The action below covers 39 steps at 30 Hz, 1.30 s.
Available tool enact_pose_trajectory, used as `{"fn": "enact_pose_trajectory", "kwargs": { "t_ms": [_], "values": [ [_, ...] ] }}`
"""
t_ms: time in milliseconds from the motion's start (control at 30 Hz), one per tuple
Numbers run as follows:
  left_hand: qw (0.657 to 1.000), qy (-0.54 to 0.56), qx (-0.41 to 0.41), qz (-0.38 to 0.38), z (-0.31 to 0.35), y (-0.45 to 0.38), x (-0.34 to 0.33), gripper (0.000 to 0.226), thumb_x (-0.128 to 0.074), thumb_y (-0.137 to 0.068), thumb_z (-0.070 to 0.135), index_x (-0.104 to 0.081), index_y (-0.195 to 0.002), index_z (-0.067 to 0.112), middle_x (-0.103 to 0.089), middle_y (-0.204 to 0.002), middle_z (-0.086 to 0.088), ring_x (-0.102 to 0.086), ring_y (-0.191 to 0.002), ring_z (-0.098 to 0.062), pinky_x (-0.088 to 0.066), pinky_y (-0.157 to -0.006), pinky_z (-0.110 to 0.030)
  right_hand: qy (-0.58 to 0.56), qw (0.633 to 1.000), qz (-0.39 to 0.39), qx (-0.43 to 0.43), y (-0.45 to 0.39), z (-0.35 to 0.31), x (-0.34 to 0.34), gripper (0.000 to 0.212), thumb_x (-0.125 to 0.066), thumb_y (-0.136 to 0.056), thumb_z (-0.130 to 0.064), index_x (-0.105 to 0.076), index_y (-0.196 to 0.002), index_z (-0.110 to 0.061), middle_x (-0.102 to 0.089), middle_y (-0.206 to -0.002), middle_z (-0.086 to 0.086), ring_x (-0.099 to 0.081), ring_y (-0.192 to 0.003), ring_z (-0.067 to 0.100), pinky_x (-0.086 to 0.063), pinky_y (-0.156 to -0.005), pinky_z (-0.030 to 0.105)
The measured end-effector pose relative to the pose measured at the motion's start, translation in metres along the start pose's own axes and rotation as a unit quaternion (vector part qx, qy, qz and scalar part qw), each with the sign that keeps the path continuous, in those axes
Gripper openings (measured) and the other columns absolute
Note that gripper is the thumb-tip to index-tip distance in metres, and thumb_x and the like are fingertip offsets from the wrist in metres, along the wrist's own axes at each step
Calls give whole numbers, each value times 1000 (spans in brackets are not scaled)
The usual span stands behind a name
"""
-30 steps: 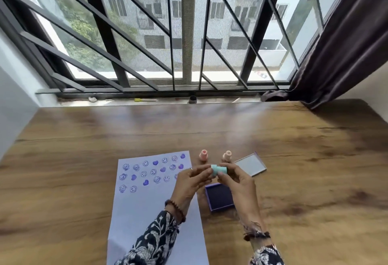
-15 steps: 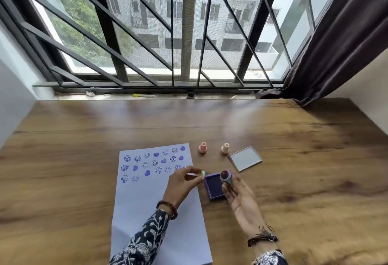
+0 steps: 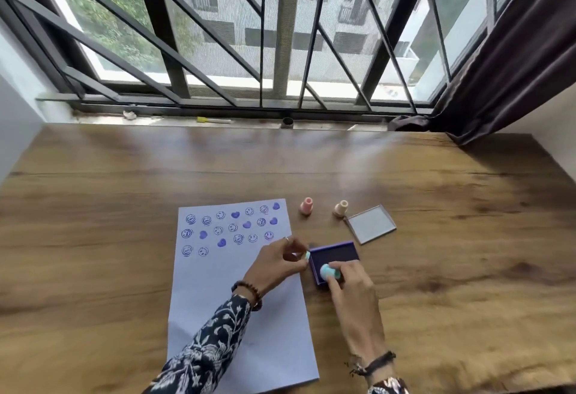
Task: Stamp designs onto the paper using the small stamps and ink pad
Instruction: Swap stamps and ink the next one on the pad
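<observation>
A white paper lies on the wooden table, its top part covered with purple smiley and heart prints. Just right of it sits the open purple ink pad. My right hand grips a small teal stamp and holds it down on the pad's near edge. My left hand rests at the paper's right edge, pinching the stamp's teal cap. A pink stamp and a peach stamp stand upright behind the pad.
The pad's clear lid lies flat to the right of the peach stamp. A barred window and sill run along the table's far edge, with a dark curtain at the right. White walls close both sides.
My hands pulled the teal cap off the stamp. The right hand then turned the stamp face down and lowered it onto the ink pad, while the left kept the cap.
</observation>
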<state>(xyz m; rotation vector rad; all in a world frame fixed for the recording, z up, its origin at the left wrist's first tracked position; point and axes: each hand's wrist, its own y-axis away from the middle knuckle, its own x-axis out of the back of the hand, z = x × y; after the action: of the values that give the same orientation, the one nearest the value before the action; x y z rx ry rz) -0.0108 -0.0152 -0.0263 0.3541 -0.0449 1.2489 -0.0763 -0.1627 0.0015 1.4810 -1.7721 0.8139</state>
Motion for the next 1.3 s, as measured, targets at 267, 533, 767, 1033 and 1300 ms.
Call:
{"fn": "enact_pose_trajectory", "kwargs": {
  "t_ms": [267, 533, 767, 1033, 1300],
  "values": [
    [1000, -2, 14, 5, 0, 0, 1, 15, -67, -74, 12, -65, -85, 22, -71, -92, 0, -63, -75, -2, -50, -74, -16, 81, 995, -48, 30, -10, -11, 2, 11, -56, -90, -17, -60, -100, -15, -58, -96, 1, -58, -80, 16, -46, -66, 23],
    [1000, 16, 21, 5, 0, -1, -1, 18, -68, -73, 9, -64, -82, 24, -69, -86, 0, -61, -73, -6, -51, -76, -19, 51, 988, -146, -6, -42, -5, 7, 10, -68, -77, -9, -67, -86, -13, -65, -89, 5, -59, -82, 17, -43, -67, 24],
    [1000, 2, -1, 1, 4, 4, 0, 18, -68, -74, 7, -63, -85, 20, -67, -85, 1, -57, -65, 7, -48, -71, -8, 39, 984, -170, -30, -51, -8, 8, 8, -68, -71, -5, -68, -77, -11, -71, -89, 10, -62, -81, 18, -48, -67, 28],
    [971, -100, -140, 165, -3, 34, 24, 22, -68, -76, 6, -61, -95, 16, -69, -86, 3, -63, -83, -2, -44, -79, -8, -2, 992, -98, -86, -43, -17, 10, 17, -68, -79, -17, -68, -94, -12, -68, -99, 7, -55, -83, 14, -41, -68, 25],
    [972, -73, -94, 204, -25, 43, 48, 23, -68, -79, 7, -60, -99, 13, -67, -96, 1, -61, -90, -1, -43, -83, -7, -205, 974, 5, -100, -47, -79, -41, 17, -63, -84, -19, -64, -95, -7, -64, -99, 11, -63, -88, 26, -46, -76, 31]
  ]
}}
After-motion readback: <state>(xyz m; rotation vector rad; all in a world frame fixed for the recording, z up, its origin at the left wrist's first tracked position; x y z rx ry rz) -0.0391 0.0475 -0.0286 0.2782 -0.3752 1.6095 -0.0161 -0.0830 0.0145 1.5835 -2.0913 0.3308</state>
